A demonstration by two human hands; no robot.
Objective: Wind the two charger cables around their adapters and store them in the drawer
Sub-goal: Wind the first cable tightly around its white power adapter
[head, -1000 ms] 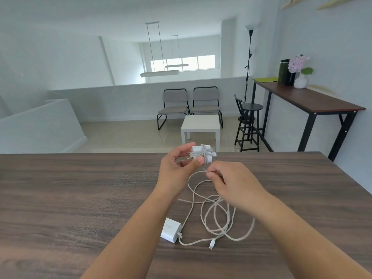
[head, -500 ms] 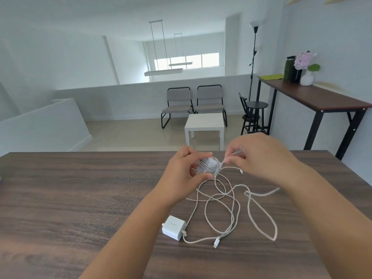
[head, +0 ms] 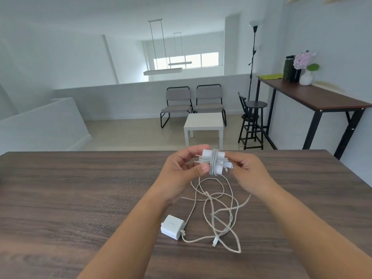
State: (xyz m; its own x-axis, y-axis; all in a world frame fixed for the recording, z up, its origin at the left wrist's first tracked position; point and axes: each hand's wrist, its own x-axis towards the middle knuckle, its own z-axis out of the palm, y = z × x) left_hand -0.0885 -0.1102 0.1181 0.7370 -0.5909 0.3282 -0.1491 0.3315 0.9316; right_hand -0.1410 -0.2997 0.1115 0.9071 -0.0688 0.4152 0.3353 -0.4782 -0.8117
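My left hand [head: 182, 170] grips a white adapter [head: 205, 156] above the dark wooden table [head: 80, 198], its prongs pointing left. Several turns of white cable [head: 214, 163] are wound around the adapter's middle. My right hand [head: 248, 171] pinches the cable close to the adapter's right side. From there the loose cable [head: 226, 200] hangs down onto the table in tangled loops. A second white adapter [head: 172, 227] lies on the table near me, with its own cable [head: 198, 239] ending in a small plug [head: 214, 242]. No drawer is in view.
Beyond the table's far edge stand a small white side table [head: 203, 123], two grey chairs [head: 193, 101] and a black stool [head: 254, 121]. A long brown desk [head: 314, 97] with a flower vase [head: 306, 77] runs along the right wall.
My right hand has come down from above and behind the adapter to its right side, laying another turn of cable. The loose loops on the table have shrunk and shifted.
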